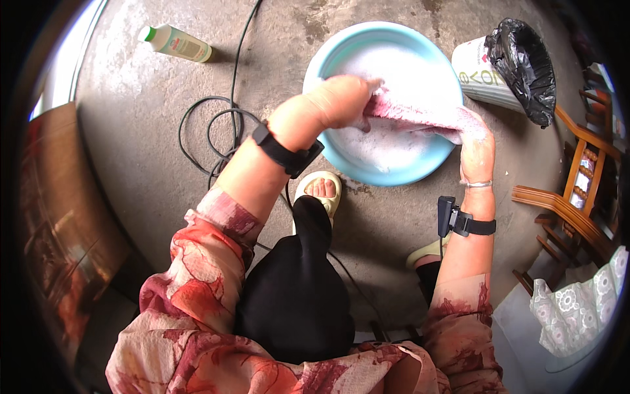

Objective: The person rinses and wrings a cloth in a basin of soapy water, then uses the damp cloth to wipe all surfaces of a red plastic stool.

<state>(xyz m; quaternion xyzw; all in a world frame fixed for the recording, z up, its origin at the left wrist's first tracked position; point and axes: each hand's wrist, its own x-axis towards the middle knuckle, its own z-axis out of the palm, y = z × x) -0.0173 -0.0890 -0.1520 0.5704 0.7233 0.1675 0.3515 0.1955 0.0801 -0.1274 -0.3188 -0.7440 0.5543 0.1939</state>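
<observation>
A pink cloth (401,111), wet and covered in suds, is stretched between my two hands over a light blue plastic basin (393,180). White foam (403,64) fills much of the basin. At the cloth's left end, my left hand (347,102) grips it, knuckles up. My right hand (476,135) holds the other end at the basin's right rim, with suds on the fingers. The part of the cloth under my fingers is hidden.
A bottle with a green cap (176,44) stands on the concrete floor at upper left. Black cable (234,103) lies coiled left of the basin. A bin with a black plastic liner (492,74) is close to its right. Wooden chairs (566,199) are at far right.
</observation>
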